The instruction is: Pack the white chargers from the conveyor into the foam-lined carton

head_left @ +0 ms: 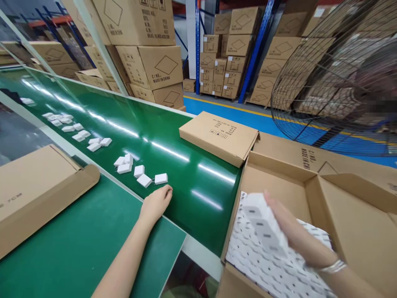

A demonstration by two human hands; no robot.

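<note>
My right hand (283, 221) grips a row of several white USB chargers (265, 229), their dark port slots facing me, slightly blurred by motion. It is over an open carton (281, 171) with many white chargers (248, 256) packed tightly side by side. At the near edge of the green conveyor belt (192, 198), my left hand (156, 203) has curled fingers; whatever they may hold is hidden. Just beyond those fingers lies a loose white charger (161, 179). Two more chargers (144, 180) rest to its left, one with metal prongs showing.
Further chargers (125, 163) lie scattered along the belt toward the far left. A closed flat carton (218, 136) sits across the belt beside the open one. Another carton (40, 194) is on the green side table (93, 236). Stacked boxes (151, 66) and a large fan (338, 78) stand beyond.
</note>
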